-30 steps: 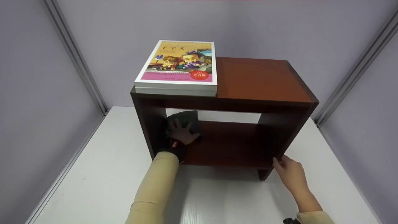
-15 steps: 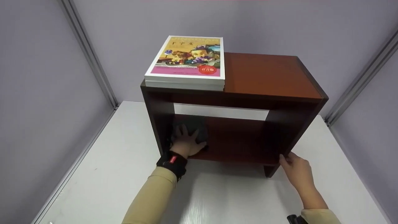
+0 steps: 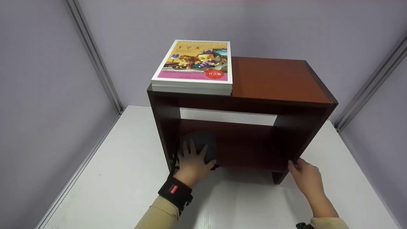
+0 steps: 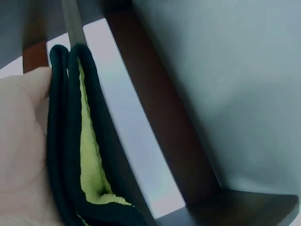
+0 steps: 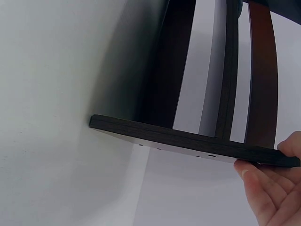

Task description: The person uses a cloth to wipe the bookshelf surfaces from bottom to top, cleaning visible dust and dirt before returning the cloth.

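Note:
My left hand [image 3: 193, 165], fingers spread, lies over a dark folded cloth [image 3: 206, 144] on the lower board [image 3: 248, 146] of a small reddish-brown shelf, at its left front. The left wrist view shows the cloth's dark green layers with a yellow-green inner face [image 4: 91, 165] beside the palm. At the shelf's right, my right hand [image 3: 306, 178] pinches the front edge of the side panel. From the right wrist, that dark side panel [image 5: 155, 131] runs between the thumb and the fingers [image 5: 258, 188].
A stack of books [image 3: 194, 60] with a cartoon cover lies on the left half of the shelf's top board [image 3: 276, 79]. The shelf stands on a white table [image 3: 127, 149]. Grey panels [image 3: 57, 79] with metal corner posts [image 3: 97, 60] enclose the back and sides.
My left hand has drawn the cloth from the back of the lower board towards its front edge. The right hand keeps its hold on the side panel. The head view has shifted slightly.

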Demonstrator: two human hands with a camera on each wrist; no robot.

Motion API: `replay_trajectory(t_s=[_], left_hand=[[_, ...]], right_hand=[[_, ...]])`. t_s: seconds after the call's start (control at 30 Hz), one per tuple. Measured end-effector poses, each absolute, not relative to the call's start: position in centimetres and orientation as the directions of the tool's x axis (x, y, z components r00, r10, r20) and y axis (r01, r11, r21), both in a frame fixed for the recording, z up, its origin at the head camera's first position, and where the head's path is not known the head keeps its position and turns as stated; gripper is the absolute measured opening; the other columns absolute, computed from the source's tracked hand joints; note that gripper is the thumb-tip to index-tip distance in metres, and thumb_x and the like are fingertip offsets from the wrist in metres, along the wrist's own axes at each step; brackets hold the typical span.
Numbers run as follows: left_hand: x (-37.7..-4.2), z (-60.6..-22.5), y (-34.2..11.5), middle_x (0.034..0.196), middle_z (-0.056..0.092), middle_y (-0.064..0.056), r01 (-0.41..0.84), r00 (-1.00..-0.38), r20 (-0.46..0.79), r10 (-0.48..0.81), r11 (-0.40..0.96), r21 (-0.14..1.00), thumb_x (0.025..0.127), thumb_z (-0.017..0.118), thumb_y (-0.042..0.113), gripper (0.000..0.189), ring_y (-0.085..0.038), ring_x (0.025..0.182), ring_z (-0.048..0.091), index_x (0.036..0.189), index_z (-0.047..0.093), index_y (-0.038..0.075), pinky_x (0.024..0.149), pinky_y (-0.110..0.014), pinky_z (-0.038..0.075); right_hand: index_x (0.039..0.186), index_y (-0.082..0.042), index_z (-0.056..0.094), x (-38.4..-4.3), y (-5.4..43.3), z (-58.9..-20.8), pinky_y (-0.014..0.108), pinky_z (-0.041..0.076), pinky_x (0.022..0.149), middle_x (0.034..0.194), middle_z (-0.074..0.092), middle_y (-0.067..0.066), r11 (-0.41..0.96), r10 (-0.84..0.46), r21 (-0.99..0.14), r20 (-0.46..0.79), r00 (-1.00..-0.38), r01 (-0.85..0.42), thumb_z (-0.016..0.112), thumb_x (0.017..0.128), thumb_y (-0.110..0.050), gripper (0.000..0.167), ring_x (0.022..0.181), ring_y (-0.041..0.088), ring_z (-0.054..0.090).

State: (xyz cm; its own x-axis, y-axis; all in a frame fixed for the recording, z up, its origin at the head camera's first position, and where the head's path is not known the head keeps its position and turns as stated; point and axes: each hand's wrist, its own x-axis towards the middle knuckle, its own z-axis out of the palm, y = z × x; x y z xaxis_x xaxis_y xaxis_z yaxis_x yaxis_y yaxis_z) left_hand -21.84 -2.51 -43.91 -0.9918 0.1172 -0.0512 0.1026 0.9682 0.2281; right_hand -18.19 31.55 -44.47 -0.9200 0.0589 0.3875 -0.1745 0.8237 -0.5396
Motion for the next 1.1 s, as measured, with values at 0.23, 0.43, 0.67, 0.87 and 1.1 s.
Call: replay_trajectory(t_s=[0.23,0.43,0.67,0.87,1.1], left_hand=[[-22.3,-43.7,-1.9,0.151,0.007,-0.027,0.098,-0.991,-0.070,0.117,0.969,0.227,0.088,0.039,0.064,0.071,-0.049,0.135,0.002,0.147,0.029,0.027,0.102,-0.064,0.017],[-23.6,-43.4,-1.6,0.151,0.004,-0.028,0.110,-0.984,-0.112,0.140,0.964,0.244,0.088,0.039,0.065,0.072,-0.050,0.135,0.000,0.148,0.028,0.028,0.102,-0.064,0.016],[-26.0,-43.1,-1.8,0.151,0.006,-0.027,0.123,-0.981,-0.116,0.156,0.960,0.250,0.088,0.043,0.063,0.071,-0.050,0.135,0.002,0.147,0.031,0.026,0.102,-0.064,0.016],[-27.9,-42.5,-1.4,0.152,0.006,-0.023,0.126,-0.978,-0.130,0.162,0.961,0.248,0.086,0.043,0.064,0.071,-0.048,0.136,0.003,0.147,0.028,0.030,0.097,-0.066,0.024],[-29.4,-42.3,-1.3,0.153,0.008,-0.020,0.143,-0.981,-0.093,0.171,0.957,0.251,0.086,0.046,0.063,0.070,-0.047,0.136,0.004,0.146,0.031,0.031,0.091,-0.069,0.030]], right_hand=[[0.101,0.010,0.064,-18.0,31.7,-44.6,0.042,0.052,0.057,0.083,0.067,0.024,0.836,0.074,-0.521,0.416,-0.906,-0.170,0.057,0.091,-0.014,0.027,0.071,0.036,0.066],[0.099,0.011,0.063,-17.9,31.9,-44.7,0.044,0.051,0.055,0.082,0.066,0.026,0.848,0.072,-0.500,0.438,-0.896,-0.176,0.058,0.090,-0.012,0.026,0.070,0.038,0.066],[0.099,0.011,0.063,-18.1,31.3,-44.6,0.043,0.051,0.057,0.083,0.067,0.025,0.842,0.063,-0.512,0.411,-0.909,-0.173,0.057,0.090,-0.014,0.027,0.071,0.037,0.066],[0.101,0.011,0.063,-18.1,31.3,-44.6,0.044,0.052,0.059,0.084,0.067,0.025,0.831,0.070,-0.530,0.397,-0.915,-0.167,0.057,0.091,-0.013,0.027,0.074,0.037,0.066],[0.101,0.010,0.064,-18.2,31.3,-44.6,0.038,0.050,0.056,0.082,0.068,0.022,0.832,0.077,-0.532,0.390,-0.918,-0.157,0.057,0.090,-0.013,0.026,0.070,0.033,0.066]])
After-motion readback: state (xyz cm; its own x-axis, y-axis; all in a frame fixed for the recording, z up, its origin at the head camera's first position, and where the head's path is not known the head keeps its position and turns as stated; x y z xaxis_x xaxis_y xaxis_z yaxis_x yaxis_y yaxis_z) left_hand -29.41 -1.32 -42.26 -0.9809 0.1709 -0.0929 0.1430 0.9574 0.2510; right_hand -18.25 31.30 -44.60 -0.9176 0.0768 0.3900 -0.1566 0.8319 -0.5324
